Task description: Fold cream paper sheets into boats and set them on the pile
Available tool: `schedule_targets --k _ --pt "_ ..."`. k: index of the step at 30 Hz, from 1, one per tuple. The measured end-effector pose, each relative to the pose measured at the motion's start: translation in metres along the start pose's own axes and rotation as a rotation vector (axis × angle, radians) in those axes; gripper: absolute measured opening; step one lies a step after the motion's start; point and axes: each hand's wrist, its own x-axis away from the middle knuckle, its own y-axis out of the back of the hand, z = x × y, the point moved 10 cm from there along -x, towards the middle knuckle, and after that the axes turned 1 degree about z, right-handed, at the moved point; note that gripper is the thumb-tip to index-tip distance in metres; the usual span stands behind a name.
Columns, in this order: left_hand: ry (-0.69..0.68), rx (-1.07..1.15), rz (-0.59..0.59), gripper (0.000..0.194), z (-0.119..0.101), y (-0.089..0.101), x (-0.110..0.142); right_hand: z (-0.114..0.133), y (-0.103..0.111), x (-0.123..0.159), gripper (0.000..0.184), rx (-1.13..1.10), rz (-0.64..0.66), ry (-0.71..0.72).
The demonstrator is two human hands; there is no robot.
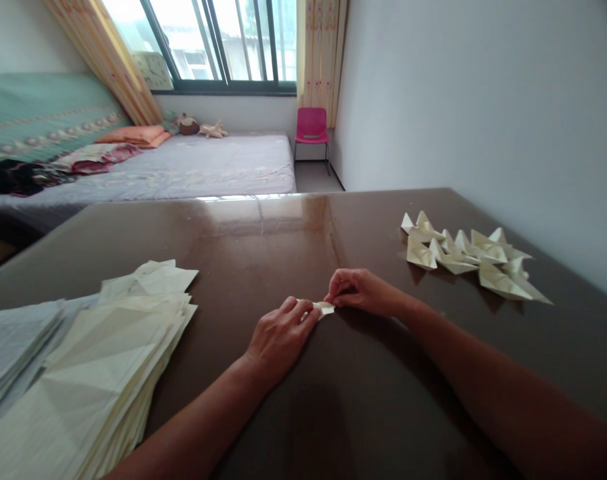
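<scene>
A small folded piece of cream paper (326,309) lies on the brown table between my two hands. My left hand (283,333) presses on its left end with closed fingers, which cover part of it. At the right end, my right hand (359,291) pinches the paper's edge between thumb and forefinger. To the right sits a group of folded paper boats (453,257) in the same cream paper. On the left rests a stack of creased cream sheets (98,363), its edges uneven.
Printed papers (18,347) lie at the far left, beside the cream stack. The glossy brown table (263,247) reaches toward a bed (223,160) and a pink chair (312,127) under the window. A white wall (473,100) runs along the right.
</scene>
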Motion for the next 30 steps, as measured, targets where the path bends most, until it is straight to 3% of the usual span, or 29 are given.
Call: schedule_targets --k 7,14,16,19,30 --pt "-0.014 0.002 -0.015 0.027 0.001 -0.002 0.001 0.019 -0.013 0.006 0.005 0.217 0.077 0.097" --pt "0.122 0.009 0.026 0.015 0.013 -0.003 -0.003 0.032 -0.019 0.012 0.026 0.441 0.147 0.169" --pt "0.152 0.027 0.036 0.015 0.016 -0.003 -0.004 0.033 -0.020 0.010 0.030 0.477 0.122 0.179" --pt "0.183 0.069 0.027 0.021 0.020 -0.002 -0.006 0.030 -0.020 0.007 0.021 0.468 0.064 0.172" --pt "0.132 0.137 0.062 0.028 0.020 -0.001 -0.006 0.039 -0.014 0.008 0.005 0.518 -0.010 0.255"
